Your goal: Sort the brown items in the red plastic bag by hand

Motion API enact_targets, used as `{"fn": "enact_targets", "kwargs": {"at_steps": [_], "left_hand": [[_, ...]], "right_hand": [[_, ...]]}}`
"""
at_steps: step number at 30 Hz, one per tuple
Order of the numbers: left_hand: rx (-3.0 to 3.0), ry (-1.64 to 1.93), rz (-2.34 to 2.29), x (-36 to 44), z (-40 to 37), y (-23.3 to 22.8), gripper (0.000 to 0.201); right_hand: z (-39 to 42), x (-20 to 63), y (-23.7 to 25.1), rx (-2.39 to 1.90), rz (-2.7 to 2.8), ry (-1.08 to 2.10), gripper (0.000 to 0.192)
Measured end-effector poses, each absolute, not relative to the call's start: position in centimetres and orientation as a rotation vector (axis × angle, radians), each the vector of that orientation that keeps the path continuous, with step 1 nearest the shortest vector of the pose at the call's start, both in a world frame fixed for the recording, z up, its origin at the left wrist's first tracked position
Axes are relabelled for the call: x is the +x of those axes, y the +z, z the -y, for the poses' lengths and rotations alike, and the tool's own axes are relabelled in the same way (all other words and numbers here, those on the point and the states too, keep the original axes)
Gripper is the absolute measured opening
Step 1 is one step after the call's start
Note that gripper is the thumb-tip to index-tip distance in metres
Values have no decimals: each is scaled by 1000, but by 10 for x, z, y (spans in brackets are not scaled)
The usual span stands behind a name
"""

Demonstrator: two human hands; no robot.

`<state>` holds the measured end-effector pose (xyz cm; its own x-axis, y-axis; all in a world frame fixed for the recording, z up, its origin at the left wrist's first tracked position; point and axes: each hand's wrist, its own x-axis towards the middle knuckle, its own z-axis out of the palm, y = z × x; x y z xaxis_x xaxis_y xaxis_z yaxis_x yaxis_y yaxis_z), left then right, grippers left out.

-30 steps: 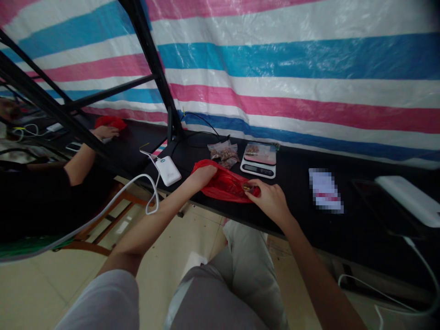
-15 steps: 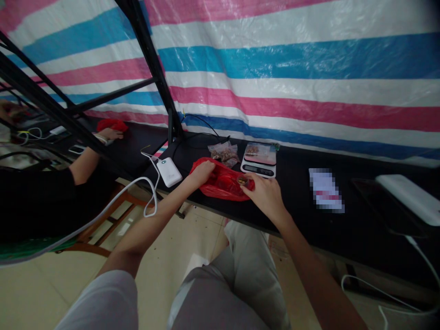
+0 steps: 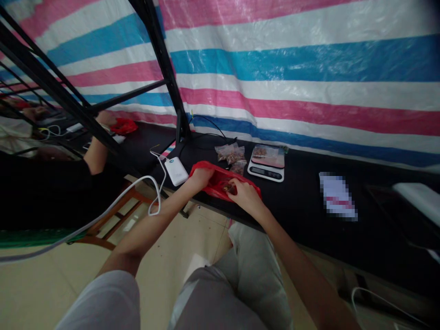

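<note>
"At the near edge of the worktop (image 3: 299,201), left of its middle, lies one red plastic bag (image 3: 216,185), its mouth gaping upward, and you have both hands at it."

"Take them one by one, then. Your left hand (image 3: 202,178) is at the bag's left end, against the rim. Its fingertips are hidden in the red film, so I cannot tell how far those fingers are open or how firmly they hold."

"Your right hand (image 3: 244,196) reaches across the bag's right end. Its fingers are nearly closed, pinching one small clear cup (image 3: 228,188) at the bag's mouth. You have brown bits in it, too small to count."

"How many sachets are in front of you?"

"Four that I can see. Three clear sachets (image 3: 235,156) of brown pieces lie clustered just behind the bag, toward the back edge. One more sachet (image 3: 264,151) lies on your one white scale (image 3: 266,173), which stands near the back edge, right of the cluster."

"And by the worktop's edges?"

"Near the left end you have one white power bank (image 3: 176,171), with a white cable (image 3: 158,197) looping past the near edge. Toward the right end sit one pale item blurred into blocks (image 3: 338,196) and one white device (image 3: 419,199). Beyond your left end, one co-worker's hand (image 3: 106,120) is beside another red bag (image 3: 125,126)."
</note>
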<state>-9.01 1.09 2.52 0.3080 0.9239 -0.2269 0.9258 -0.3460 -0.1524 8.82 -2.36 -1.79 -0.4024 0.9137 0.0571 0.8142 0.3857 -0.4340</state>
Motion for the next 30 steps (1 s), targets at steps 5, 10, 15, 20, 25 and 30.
{"fn": "enact_targets", "kwargs": {"at_steps": [5,10,15,20,25,30], "left_hand": [[2449,-536,-1824,-90,-9,34,50],[2437,-609,-1821,-88,-7,38,35],[2409,-703,-1864,-86,-2,46,27],[2401,-738,-1833,-84,1,44,29],[2452,-671,-1813,-88,-2,35,33],[2618,-517,-1648,-94,3,32,37]], "right_hand": [[25,91,-13,-1515,2365,510,29],[26,94,-14,-1543,2348,498,31],[24,99,-11,-1529,2378,546,28],[21,101,-4,-1517,2427,593,23],[23,101,-1,-1545,2475,577,23],[25,103,0,-1565,2503,565,24]]}}
